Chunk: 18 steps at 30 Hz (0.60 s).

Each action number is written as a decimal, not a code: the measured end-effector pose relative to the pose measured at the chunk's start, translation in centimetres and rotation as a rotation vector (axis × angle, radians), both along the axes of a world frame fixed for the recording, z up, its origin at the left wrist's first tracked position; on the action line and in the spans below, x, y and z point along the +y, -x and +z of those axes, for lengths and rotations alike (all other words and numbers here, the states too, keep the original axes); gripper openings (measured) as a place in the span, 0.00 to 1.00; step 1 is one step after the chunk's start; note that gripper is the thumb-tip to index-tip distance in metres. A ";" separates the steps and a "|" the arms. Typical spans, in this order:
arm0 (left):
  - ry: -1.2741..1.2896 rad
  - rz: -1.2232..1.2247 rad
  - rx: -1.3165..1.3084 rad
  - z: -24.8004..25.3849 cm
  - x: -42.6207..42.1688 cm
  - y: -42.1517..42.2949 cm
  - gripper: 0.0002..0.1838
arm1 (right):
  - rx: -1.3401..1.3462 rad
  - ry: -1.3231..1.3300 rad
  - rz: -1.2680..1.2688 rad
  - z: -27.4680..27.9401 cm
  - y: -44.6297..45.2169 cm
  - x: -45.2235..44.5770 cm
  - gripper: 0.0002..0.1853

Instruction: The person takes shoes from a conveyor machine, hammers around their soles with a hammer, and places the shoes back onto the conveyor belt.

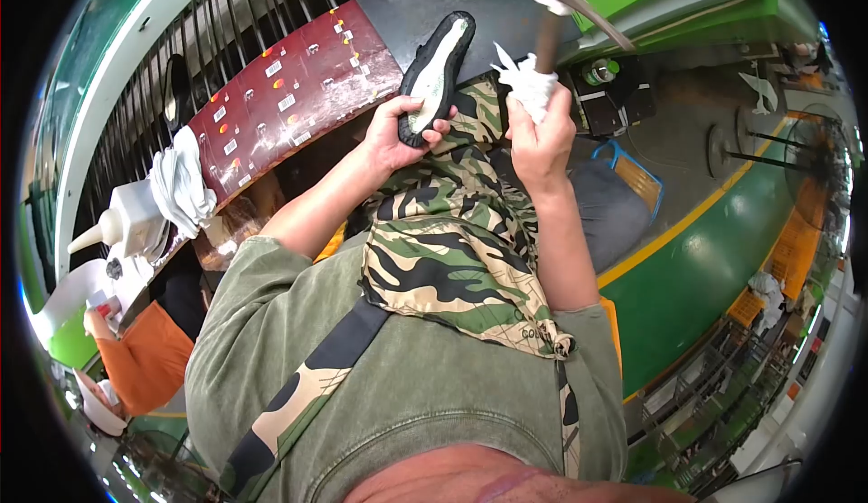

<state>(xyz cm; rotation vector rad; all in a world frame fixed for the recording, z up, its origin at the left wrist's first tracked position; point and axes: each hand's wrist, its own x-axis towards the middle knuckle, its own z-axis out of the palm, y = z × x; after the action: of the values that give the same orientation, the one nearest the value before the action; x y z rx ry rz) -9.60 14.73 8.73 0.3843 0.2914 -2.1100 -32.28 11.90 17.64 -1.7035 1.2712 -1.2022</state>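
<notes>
My left hand is closed around the heel end of a black shoe, held with its pale, sole-less underside facing up. The shoe's toe end points away from me, over the dark grey sheet. In my right hand is a hammer, gripped by its handle where white cloth is wrapped around it. The hammer's head is raised to the right of the shoe, apart from it, and looks slightly blurred. Beneath both hands lies my camouflage apron.
A dark red printed board and a grey sheet border the roller conveyor. Another dark shoe rests on the rollers. At left are white cloths, a white nozzle bottle and a person in orange. A fan stands right.
</notes>
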 end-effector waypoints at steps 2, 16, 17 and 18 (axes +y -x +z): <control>0.000 0.004 0.016 0.0 0.1 0.1 0.33 | -0.116 0.079 -0.074 -3.0 -0.3 1.2 0.19; 0.020 -0.011 0.022 -0.1 0.3 0.7 0.32 | 0.651 -0.157 0.098 -6.5 0.8 -0.1 0.18; 0.018 -0.029 -0.004 -0.1 0.7 0.7 0.34 | 0.511 -0.163 0.108 -5.2 1.0 0.1 0.18; 0.033 -0.038 -0.036 0.0 0.2 0.3 0.37 | 0.365 -0.149 0.123 -3.1 0.7 -0.5 0.17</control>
<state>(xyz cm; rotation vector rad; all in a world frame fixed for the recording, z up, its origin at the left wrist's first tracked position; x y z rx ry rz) -9.93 14.89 8.70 0.4106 0.2303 -2.1402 -33.01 11.37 14.50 -1.9144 1.4042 -0.7257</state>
